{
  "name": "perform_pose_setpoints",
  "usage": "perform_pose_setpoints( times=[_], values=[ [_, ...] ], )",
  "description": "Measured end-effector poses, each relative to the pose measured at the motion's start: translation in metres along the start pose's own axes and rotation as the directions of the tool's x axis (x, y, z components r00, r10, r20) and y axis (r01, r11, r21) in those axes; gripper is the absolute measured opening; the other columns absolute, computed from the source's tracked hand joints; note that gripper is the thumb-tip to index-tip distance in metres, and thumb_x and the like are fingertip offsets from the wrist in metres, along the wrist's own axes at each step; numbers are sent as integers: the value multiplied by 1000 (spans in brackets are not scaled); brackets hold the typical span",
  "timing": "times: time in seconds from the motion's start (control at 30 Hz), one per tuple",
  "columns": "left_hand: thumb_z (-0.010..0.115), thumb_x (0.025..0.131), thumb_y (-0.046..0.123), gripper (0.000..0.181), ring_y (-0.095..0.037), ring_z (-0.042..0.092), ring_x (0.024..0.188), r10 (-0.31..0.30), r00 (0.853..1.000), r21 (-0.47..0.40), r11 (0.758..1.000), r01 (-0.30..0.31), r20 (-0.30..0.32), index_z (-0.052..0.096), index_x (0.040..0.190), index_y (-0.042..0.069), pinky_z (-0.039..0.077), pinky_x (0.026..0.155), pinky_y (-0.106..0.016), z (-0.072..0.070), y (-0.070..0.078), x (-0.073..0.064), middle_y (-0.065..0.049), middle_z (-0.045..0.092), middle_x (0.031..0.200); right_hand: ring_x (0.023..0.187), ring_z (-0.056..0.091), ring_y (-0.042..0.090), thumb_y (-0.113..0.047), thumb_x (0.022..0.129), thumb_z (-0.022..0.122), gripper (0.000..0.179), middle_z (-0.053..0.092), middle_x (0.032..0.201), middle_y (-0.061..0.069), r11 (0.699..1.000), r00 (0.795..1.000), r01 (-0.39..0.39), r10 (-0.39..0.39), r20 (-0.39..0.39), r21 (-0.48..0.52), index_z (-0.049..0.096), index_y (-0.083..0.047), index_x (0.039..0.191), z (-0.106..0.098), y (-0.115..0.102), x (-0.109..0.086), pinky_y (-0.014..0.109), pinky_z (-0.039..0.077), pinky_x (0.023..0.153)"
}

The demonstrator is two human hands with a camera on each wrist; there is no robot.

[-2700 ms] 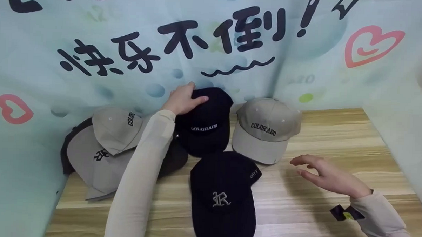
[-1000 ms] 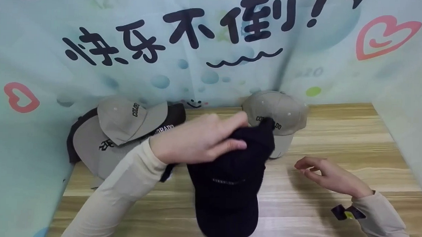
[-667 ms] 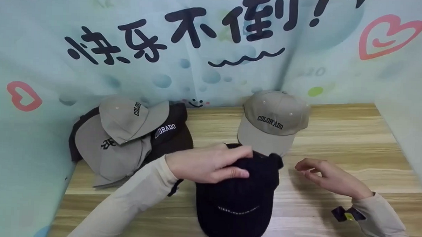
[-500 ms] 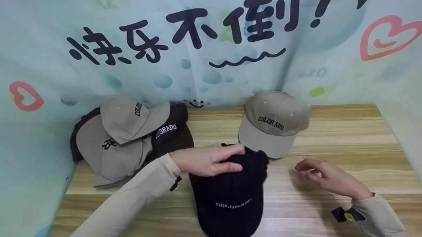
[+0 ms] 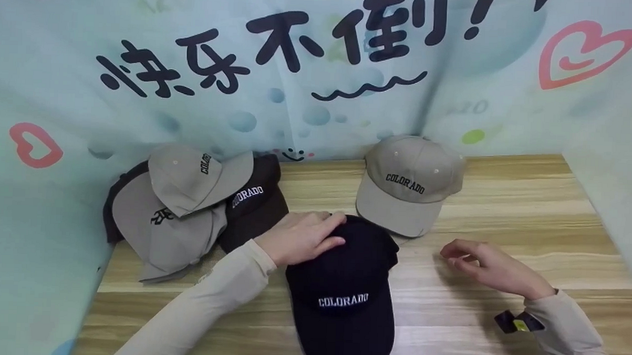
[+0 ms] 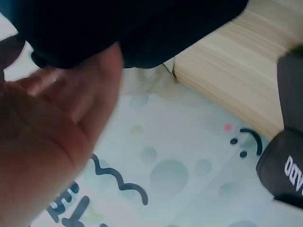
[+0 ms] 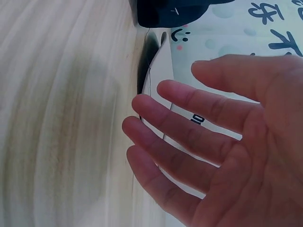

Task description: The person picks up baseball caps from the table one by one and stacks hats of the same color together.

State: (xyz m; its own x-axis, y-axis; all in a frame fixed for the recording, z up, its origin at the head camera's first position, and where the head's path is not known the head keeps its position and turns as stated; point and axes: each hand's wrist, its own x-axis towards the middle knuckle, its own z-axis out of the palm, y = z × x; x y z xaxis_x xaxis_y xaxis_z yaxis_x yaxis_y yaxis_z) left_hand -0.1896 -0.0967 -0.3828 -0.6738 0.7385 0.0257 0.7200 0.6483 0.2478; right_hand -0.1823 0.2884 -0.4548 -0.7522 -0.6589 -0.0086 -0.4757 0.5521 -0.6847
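Observation:
A navy baseball cap (image 5: 344,268) with white COLORADO lettering lies front centre, brim toward me. It sits where a navy cap with an R emblem lay earlier; that cap is not visible now. My left hand (image 5: 298,237) touches the left side of the crown, thumb and index finger lying fairly straight. In the left wrist view, its fingers meet the dark cap (image 6: 137,28), partly blurred. To the right, my right hand (image 5: 494,265) hovers above the table, holding nothing; its fingers are relaxed in the right wrist view. Behind the navy cap stands a beige COLORADO cap (image 5: 410,181).
At the left, several caps overlap in a pile: a beige cap (image 5: 184,178) on top, a grey cap (image 5: 172,241) below it and a dark brown cap (image 5: 257,212) beside them. A printed cloth backdrop (image 5: 318,120) rises behind the wooden table (image 5: 504,205).
My left hand has brought the navy COLORADO cap from the back row forward, over the R cap's place. Since then its grip has loosened and shifted left. The right hand stays put.

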Motion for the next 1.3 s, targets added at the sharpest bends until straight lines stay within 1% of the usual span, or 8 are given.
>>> perform_pose_setpoints(
  times=[0.2,0.4,0.57,0.7,0.8,0.9,1.07,1.3],
  values=[
    [49,101,34,35,-28,55,101,-60,992,205,975,82,-112,50,129,15,49,75,-45,10,15,-9,-8,54,112,99,63,28,-4,95,57,18,66,108,10,999,1000,-4,3,17,32,63,0,112,2,0,-2,41,52,83],
    [50,95,53,60,-39,43,124,-125,976,212,964,161,-177,43,144,19,44,87,-56,23,46,-30,-16,43,139,99,63,26,-4,95,57,18,66,108,9,999,999,5,-7,32,39,63,-1,111,3,3,-1,38,52,84],
    [58,77,73,93,-51,23,135,-91,980,261,956,136,-178,28,153,29,38,89,-69,46,64,-44,-21,17,156,97,62,27,2,92,57,17,65,106,11,999,997,32,-34,67,23,63,2,108,-4,7,3,36,52,83],
    [66,65,76,108,-53,14,137,-71,979,302,945,127,-191,24,154,31,36,89,-71,67,63,-48,-22,10,157,97,62,31,3,92,57,15,65,104,11,999,997,39,-38,72,-8,62,3,106,-12,7,9,38,52,83],
    [69,63,75,112,-52,14,138,-82,978,320,937,141,-190,22,154,31,37,88,-70,75,57,-49,-22,10,157,99,62,32,4,91,57,16,65,104,10,998,998,47,-44,51,-52,62,3,107,-15,5,13,44,51,84],
    [68,64,75,111,-51,16,138,-93,978,345,926,154,-187,20,154,32,38,89,-68,74,52,-49,-21,12,157,100,61,33,4,90,58,18,65,106,11,995,998,48,-45,37,-84,62,3,108,-16,3,18,50,48,86],
    [69,65,74,110,-49,15,139,-109,978,332,929,164,-179,19,154,34,38,91,-67,71,44,-47,-19,10,158,103,59,37,4,89,60,21,63,109,16,992,1000,6,-4,22,-127,62,4,109,-26,3,28,54,46,88],
    [74,65,68,110,-49,11,140,-115,980,253,955,153,-162,19,154,33,34,92,-70,71,39,-48,-19,8,158,111,51,50,2,89,61,32,55,120,31,976,990,-65,37,-135,-206,55,8,120,-58,4,53,63,38,93]
  ],
)
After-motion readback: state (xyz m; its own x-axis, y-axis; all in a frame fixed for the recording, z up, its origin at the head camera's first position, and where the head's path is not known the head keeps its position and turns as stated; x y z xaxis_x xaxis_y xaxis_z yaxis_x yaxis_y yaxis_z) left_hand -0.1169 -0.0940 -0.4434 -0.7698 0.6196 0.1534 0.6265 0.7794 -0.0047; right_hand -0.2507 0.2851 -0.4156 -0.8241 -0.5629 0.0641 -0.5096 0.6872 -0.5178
